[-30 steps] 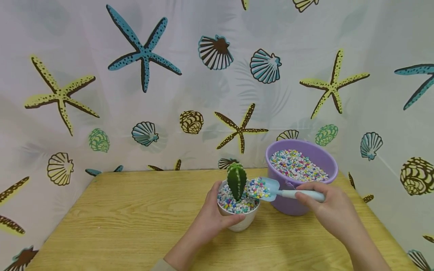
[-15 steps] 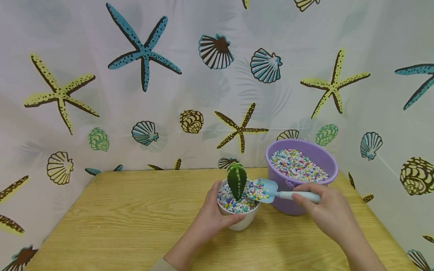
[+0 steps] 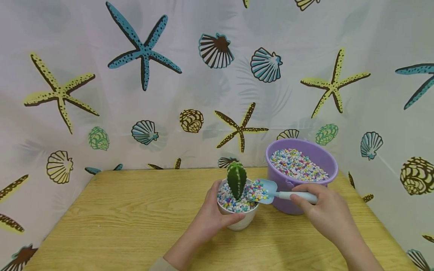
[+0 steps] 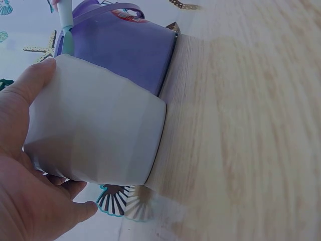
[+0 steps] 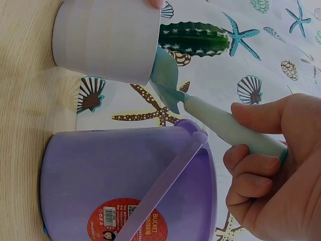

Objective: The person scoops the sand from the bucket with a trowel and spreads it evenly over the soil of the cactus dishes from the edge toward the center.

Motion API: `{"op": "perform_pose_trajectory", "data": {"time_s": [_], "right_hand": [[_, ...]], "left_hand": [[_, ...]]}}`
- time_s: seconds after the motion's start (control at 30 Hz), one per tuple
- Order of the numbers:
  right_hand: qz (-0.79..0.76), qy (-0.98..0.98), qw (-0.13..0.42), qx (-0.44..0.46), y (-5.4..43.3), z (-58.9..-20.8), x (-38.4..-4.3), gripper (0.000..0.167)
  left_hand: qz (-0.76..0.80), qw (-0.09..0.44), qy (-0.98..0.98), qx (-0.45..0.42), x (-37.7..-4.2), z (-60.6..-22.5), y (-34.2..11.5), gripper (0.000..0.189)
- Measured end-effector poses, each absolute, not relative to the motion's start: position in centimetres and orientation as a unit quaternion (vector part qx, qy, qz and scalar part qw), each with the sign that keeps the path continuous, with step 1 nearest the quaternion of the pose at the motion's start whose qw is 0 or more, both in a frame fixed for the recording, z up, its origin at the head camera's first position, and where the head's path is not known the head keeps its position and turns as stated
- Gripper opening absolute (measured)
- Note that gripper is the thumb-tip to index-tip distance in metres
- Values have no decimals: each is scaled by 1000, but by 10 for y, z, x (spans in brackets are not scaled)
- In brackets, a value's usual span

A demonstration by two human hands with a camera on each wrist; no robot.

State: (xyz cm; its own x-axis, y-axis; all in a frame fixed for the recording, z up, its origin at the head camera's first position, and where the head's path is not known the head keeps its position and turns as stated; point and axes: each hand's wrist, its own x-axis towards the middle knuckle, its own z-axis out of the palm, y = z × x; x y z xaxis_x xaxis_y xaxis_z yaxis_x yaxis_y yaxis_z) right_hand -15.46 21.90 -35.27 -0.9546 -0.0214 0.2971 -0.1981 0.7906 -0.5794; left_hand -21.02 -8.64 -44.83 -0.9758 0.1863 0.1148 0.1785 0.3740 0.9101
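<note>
A green cactus (image 3: 236,181) stands upright in a white pot (image 3: 241,222) whose top is covered with multicoloured pebbles (image 3: 234,202). My left hand (image 3: 213,214) grips the pot's left side, thumb in front; the left wrist view shows the pot's wall (image 4: 100,120) between thumb and fingers. With curled fingers my right hand (image 3: 325,210) holds a light-blue shovel (image 3: 269,190) by its pale handle (image 5: 215,118). Its blade, loaded with pebbles, lies over the pot's right rim. In the right wrist view the blade (image 5: 165,75) meets that rim.
Close behind my right hand stands a purple bucket (image 3: 288,205) holding many of the same pebbles (image 3: 298,165). Its handle (image 5: 165,186) hangs down across a red label. Pot and bucket stand on a wooden table (image 3: 135,210), with a shell-and-starfish patterned curtain (image 3: 190,86) behind.
My right hand and the shovel have shifted slightly left, bringing the blade further over the pot's rim. The left hand, pot and bucket stay in place.
</note>
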Motion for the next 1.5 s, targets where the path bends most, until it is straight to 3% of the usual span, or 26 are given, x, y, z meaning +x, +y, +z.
{"op": "perform_pose_trajectory", "data": {"time_s": [0.6,0.77,1.03,1.5], "right_hand": [[283,-939,187,63,213,-356,-149,22],[273,-939,200,71,210,-357,-148,21],[262,-934,226,88,207,-357,-147,16],[247,-930,253,97,204,-359,-146,15]], "left_hand": [[556,-18,826,87,-207,-447,-80,127],[554,8,828,85,-205,-446,-86,135],[559,35,822,103,-207,-441,-100,130],[545,-17,832,98,-200,-443,-88,130]]}}
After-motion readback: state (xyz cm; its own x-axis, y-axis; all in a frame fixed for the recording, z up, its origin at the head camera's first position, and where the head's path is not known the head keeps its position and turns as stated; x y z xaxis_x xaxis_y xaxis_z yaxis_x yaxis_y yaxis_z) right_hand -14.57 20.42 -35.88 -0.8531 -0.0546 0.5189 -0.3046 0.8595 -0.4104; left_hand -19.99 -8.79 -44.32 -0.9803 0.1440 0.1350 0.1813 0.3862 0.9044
